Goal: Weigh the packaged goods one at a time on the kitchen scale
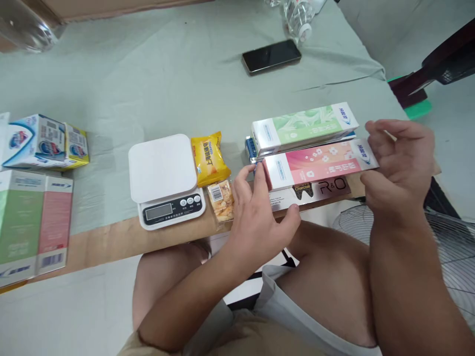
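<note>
My left hand (256,207) touches the left end of a pink toothpaste box (315,165), fingers curled against it. At the box's other end is my right hand (401,168), thumb and fingers pinching that end. The pink box lies on a silver box marked R&O (326,189). Behind it a green toothpaste box (304,127) rests on a blue box (251,148). A white kitchen scale (165,178) stands left of my left hand. Beside the scale lie a yellow soap packet (210,157) and a clear snack packet (221,200).
Green and pink boxes (33,222) and soap cartons (44,141) lie at the far left. A phone (270,55) and a plastic bottle (299,17) sit at the back of the cloth-covered table (148,84). A fan grille (452,247) stands at the lower right.
</note>
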`<state>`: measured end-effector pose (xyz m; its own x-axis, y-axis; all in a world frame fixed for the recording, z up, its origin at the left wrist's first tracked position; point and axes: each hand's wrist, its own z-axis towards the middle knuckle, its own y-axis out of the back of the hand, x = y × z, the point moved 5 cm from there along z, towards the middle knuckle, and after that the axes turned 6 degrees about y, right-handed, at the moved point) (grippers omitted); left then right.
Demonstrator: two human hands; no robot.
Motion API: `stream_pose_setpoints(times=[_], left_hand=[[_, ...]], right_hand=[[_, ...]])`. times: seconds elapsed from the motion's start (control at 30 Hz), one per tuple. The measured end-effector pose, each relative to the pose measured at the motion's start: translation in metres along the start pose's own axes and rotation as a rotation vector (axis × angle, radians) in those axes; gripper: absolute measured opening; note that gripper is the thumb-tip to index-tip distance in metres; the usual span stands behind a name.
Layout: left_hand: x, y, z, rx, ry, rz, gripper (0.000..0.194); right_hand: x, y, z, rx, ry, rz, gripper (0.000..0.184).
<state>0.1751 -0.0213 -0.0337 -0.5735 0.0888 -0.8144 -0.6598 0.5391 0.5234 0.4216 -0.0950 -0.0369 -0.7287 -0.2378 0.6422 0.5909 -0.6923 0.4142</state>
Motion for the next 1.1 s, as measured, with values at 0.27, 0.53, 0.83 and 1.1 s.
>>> stream_pose_setpoints(times=[0.27,0.53,0.83,1.1], left_hand=[[0.002,-0.003,0.008,0.038,-0.027,-0.222,0.102],[0.0,-0.009,0.016,0.092,-0.004,-0.37,0.098],[0.008,-0.013,0.018,0.033,-0.079,-0.473,0.098],[0.012,-0.007,0.022,0.053,-0.05,-0.463,0.098]], right_hand=[[-0.017,-0.004,0.005,-0.098,-0.18,-0.309,0.056],[-0.007,-0.019,0.018,-0.078,-0.401,-0.453,0.055],[0.0,-0.03,0.017,-0.136,-0.34,-0.221,0.049],[-0.004,-0.032,0.016,-0.174,-0.329,-0.154,0.044]])
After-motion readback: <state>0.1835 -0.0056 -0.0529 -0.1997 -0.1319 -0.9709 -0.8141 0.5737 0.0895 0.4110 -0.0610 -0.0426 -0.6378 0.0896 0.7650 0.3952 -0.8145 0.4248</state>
